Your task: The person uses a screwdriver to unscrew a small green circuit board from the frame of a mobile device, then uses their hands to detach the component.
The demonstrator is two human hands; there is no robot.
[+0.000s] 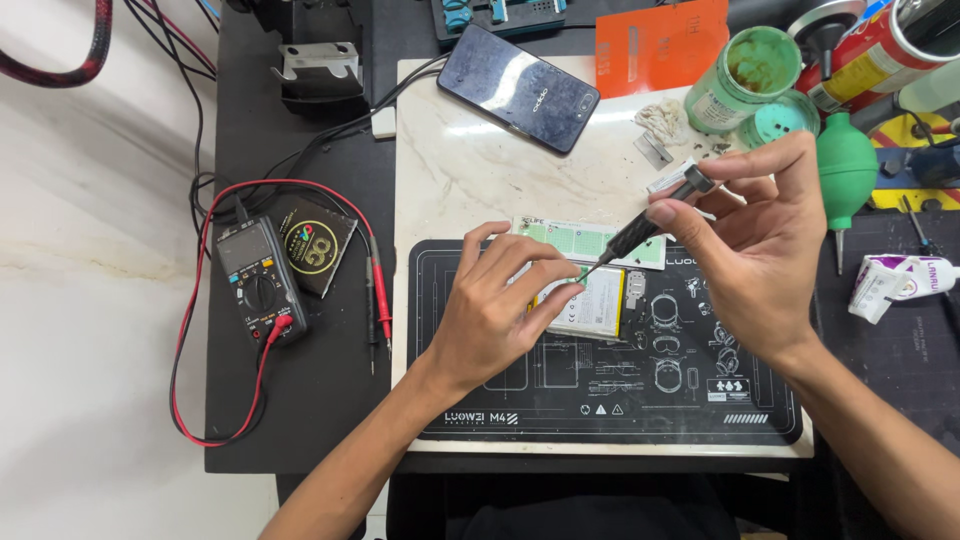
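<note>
A: Surface?

B: Black bench, pale marble slab [450,180] on it, black repair mat [560,400] over the slab's near half.

A: The work piece?

B: Opened phone [592,302], pale battery showing, lies at the mat's top centre. Left hand [495,310] presses on its left side, fingers curled down over it, so pinned rather than lifted. Right hand [760,250] sits at 3 o'clock from the phone, fingers pinched narrow around a black screwdriver [645,228]. Tool slants down-left, tip at the phone's upper edge beside the left fingertips. Can't tell whether the tip touches.

A: Around it?

B: Green-printed strip [585,240] just behind the phone at 12 o'clock, under the tool shaft. Second dark phone [518,87], intact, lies further out at 12 on the slab. At 1–2 o'clock: open green jar [745,80], green bulb blower [846,165], orange card [660,45]. At 9 o'clock, well apart on the bench: multimeter [258,280] with red and black leads [380,290]. White tube [900,282] at 3 o'clock, past the right hand.
</note>
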